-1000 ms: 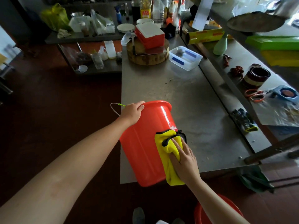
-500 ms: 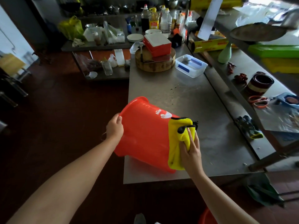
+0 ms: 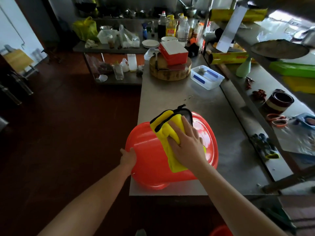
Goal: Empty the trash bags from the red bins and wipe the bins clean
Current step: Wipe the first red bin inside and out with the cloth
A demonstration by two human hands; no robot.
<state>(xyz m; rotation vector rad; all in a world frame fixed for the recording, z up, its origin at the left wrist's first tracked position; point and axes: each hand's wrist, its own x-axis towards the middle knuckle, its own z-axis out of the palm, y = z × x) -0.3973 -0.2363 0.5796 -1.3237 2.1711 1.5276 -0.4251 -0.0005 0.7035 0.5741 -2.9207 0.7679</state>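
The red bin [image 3: 150,150] lies tipped over on the near left corner of the steel table [image 3: 187,96], its smooth outer wall turned upward and one rounded edge hanging just past the table's near side. The right hand [image 3: 187,147] lies on top of it with the fingers stretched out almost straight, pressing a folded yellow cloth [image 3: 163,126] with black edging flat against the bin's wall. The cloth reaches from the far side of the bin down toward the near side, and part of it is hidden under the palm. The left hand [image 3: 128,157] rests against the bin's left flank, thumb uppermost; how far its fingers curl round the plastic I cannot tell.

Farther along the table stands a round wooden chopping block [image 3: 170,74] with a red box [image 3: 173,51] lying tilted on it; just to its right sits a clear plastic container [image 3: 207,77] with blue clips. At the far end are cooking oil bottles [image 3: 171,28] and a stack of white plates [image 3: 150,43]. On the lower shelf along the right side stands a pale green spray bottle [image 3: 243,68]; nearer along that shelf lies a pair of dark gloves [image 3: 265,147]. The rim of a second red bin [image 3: 221,230] shows at the bottom edge, on the dark floor [image 3: 59,133].
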